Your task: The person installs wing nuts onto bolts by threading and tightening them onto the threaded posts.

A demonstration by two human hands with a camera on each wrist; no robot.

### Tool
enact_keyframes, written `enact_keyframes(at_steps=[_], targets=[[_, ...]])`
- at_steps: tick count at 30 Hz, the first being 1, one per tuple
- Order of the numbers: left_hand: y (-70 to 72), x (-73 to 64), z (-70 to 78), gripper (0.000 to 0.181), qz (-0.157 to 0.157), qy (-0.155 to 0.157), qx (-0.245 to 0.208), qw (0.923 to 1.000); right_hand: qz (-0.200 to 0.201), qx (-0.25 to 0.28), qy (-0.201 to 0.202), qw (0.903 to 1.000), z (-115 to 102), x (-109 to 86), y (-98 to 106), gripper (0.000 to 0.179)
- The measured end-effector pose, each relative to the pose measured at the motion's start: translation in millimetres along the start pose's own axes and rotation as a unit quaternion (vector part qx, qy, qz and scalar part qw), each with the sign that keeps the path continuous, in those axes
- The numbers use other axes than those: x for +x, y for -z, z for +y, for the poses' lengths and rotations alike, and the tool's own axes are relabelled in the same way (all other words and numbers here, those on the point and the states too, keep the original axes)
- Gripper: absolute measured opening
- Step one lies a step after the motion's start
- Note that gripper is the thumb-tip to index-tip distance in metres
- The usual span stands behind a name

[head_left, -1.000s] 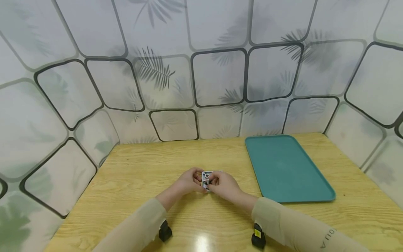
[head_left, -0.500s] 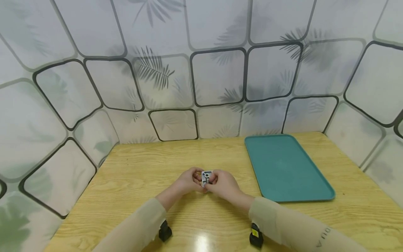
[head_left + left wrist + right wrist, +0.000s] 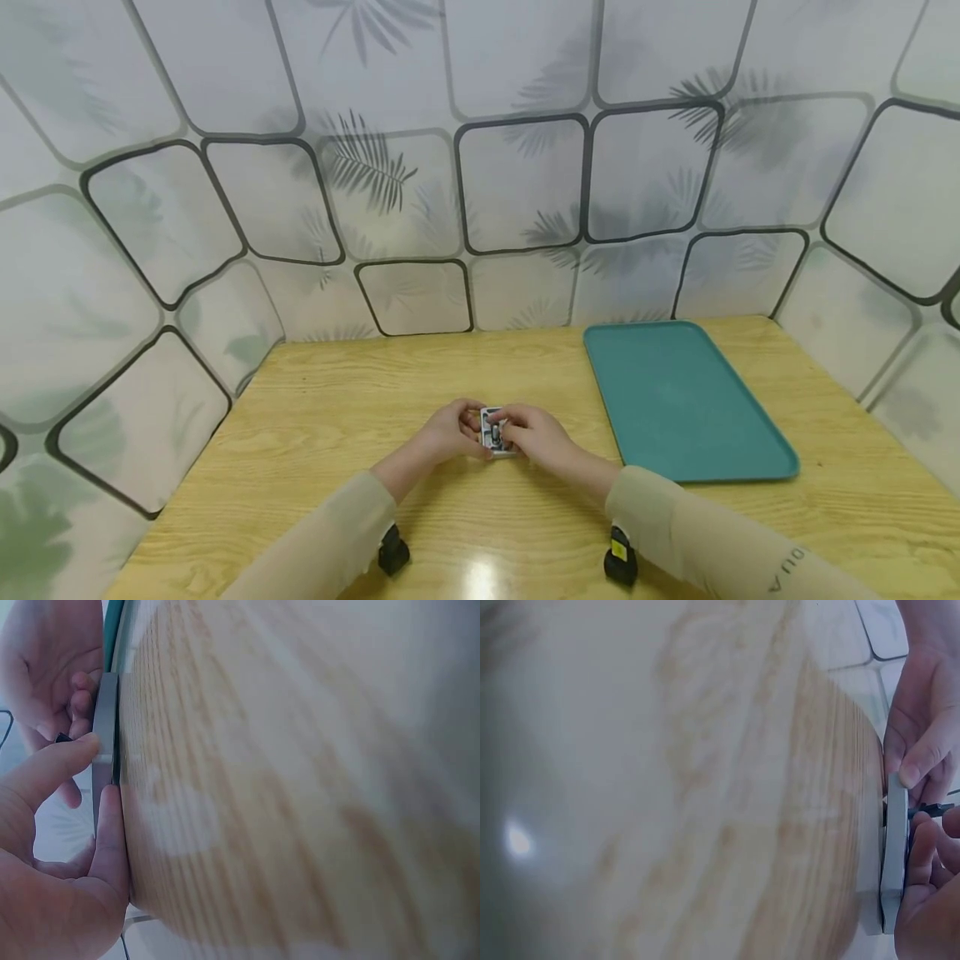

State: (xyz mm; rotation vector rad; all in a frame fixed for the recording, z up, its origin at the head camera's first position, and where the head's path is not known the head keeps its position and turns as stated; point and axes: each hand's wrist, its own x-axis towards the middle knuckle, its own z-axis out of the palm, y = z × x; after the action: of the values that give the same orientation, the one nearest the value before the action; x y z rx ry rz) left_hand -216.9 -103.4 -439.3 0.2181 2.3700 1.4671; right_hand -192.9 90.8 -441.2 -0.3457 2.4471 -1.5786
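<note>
A small flat grey metal plate (image 3: 487,414) with a raised rim and recesses lies close over the table, edge-on in both wrist views. A dark, threaded-looking bolt (image 3: 934,810) stands up from its face. My left hand (image 3: 448,432) holds the plate by its left side, with the thumb (image 3: 82,746) on the upper edge and a finger (image 3: 111,825) along the underside. My right hand (image 3: 538,435) is curled at the bolt from the right, its index finger and thumb on either side of it. Its fingers partly cover the plate.
A teal tray (image 3: 675,400) lies on the right of the wooden table (image 3: 360,375). A patterned curtain (image 3: 525,183) encloses the back and sides. Dark wrist devices (image 3: 619,557) hang under both sleeves.
My right hand's fingers turn about the bolt: the thumb has moved up and right from the near edge, uncovering more of the plate. The left hand keeps its hold.
</note>
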Motion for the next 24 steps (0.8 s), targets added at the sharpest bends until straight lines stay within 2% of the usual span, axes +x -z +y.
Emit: enact_keyframes(at_steps=[14, 24], targets=[[0.0, 0.4, 1.1, 0.077, 0.002, 0.008, 0.005, 1.0, -0.013, -0.043, 0.028, 0.9986, 4.7, 4.5, 2.5, 0.032], [-0.5, -0.4, 0.8, 0.075, 0.001, 0.008, -0.008, 0.9999, 0.033, -0.058, 0.01, 0.9977, 3.7, 2.5, -4.1, 0.017]])
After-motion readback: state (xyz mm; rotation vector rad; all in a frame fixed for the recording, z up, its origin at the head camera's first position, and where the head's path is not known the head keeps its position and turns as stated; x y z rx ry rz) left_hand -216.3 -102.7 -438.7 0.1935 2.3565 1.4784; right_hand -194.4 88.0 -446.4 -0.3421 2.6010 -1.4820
